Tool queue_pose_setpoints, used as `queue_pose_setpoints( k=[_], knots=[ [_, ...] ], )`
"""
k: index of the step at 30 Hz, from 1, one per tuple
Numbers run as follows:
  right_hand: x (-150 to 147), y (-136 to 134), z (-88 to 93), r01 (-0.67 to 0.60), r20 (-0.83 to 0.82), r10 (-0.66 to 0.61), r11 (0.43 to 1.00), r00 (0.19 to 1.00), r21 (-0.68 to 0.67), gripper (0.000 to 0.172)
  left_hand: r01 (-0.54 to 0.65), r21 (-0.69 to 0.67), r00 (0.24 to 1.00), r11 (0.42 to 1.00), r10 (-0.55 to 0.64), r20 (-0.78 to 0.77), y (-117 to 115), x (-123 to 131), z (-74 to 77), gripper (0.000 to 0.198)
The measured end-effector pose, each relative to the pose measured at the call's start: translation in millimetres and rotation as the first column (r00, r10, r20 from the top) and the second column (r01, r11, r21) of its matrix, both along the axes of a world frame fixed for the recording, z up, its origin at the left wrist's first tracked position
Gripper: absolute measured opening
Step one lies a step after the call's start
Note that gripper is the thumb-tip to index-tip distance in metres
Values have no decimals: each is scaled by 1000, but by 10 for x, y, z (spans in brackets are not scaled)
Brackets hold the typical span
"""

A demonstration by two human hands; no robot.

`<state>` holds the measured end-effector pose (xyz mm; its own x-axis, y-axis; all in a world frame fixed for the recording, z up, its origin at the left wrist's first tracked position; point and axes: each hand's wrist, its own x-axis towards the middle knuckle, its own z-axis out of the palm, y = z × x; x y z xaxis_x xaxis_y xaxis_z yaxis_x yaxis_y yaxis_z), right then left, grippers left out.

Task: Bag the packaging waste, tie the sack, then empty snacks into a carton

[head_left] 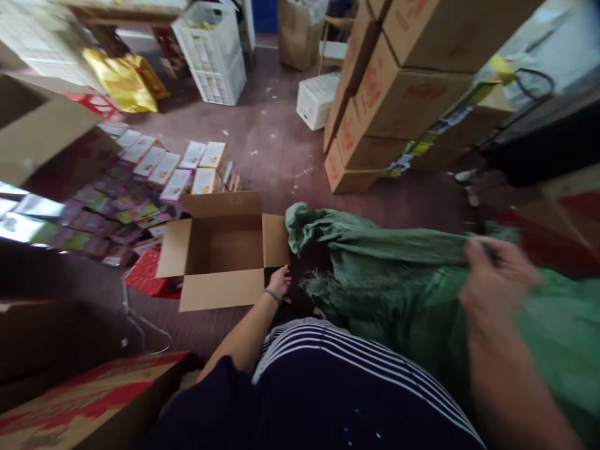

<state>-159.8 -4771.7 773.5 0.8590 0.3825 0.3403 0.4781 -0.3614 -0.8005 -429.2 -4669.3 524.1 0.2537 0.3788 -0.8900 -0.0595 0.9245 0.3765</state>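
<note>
Down on the dark red floor [281, 156], the right hand [499, 275] is out at the near right, fingers [478, 256] pinched on a fold of the green woven sack [398, 269]. The hand is blurred, but the cloth rises to it, so I read that as a grasp. The sack lies slumped across the person's lap and the floor, its frayed mouth just beside the open brown cardboard box [225, 250], which sits left of centre.

The left hand [280, 281] is at the box's near right corner, touching or almost touching the flap. Whether its fingers are closed on anything, I cannot tell.

My view: thin woven cloth slips from a pinch, so a full fistful near the sack's mouth would handle better, with the left hand pressing the flap flat so the light, empty box does not slide.

As for writing, the stacked brown cartons [398, 94] at the far right carry red print, too blurred to read. The flat white and pink packets [154, 169] spread at the left show coloured labels, but none is legible. The red-and-brown carton [84, 394] at the near left shows no readable words either.
</note>
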Motion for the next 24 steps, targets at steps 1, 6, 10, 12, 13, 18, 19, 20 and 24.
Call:
queue_pose_setpoints(
  k=[1, 6, 10, 12, 13, 18, 19, 20, 24],
  knots=[
    [39, 47, -101, -39, 6, 39, 999, 999, 9, 14, 24, 49, 999, 999, -22, -45, -17, -35, 50, 27],
    [108, 561, -285, -278, -123, 289, 955, 949, 99, 28, 153, 456, 986, 877, -165, -15, 94, 329, 714, 27],
    [-92, 891, 135, -511, -128, 530, 846, 838, 156, 26, 332, 867, 931, 372, -279, -237, 119, 851, 1336, 38],
    [-210, 943, 397, -618, -116, 638, 768, 761, 170, 26, 393, 904, 905, 168, -243, -349, 116, 1088, 1523, 43],
    [-252, 949, 513, -663, -101, 682, 730, 725, 167, 25, 417, 899, 895, 131, -228, -382, 116, 1185, 1580, 43],
    [-132, 898, 807, -723, -40, 740, 666, 671, 181, 22, 457, 870, 883, 184, -213, -418, 94, 1370, 1630, 26],
    [-50, 877, 815, -710, -39, 729, 676, 683, 196, 21, 447, 875, 887, 187, -218, -407, 83, 1368, 1621, 22],
    [40, 849, 809, -697, -38, 718, 685, 695, 210, 21, 435, 880, 893, 191, -221, -393, 72, 1367, 1615, 18],
    [342, 589, 619, -636, -27, 662, 730, 749, 250, 44, 239, 895, 964, 376, -202, -173, 58, 1461, 1682, 11]
  ],
)
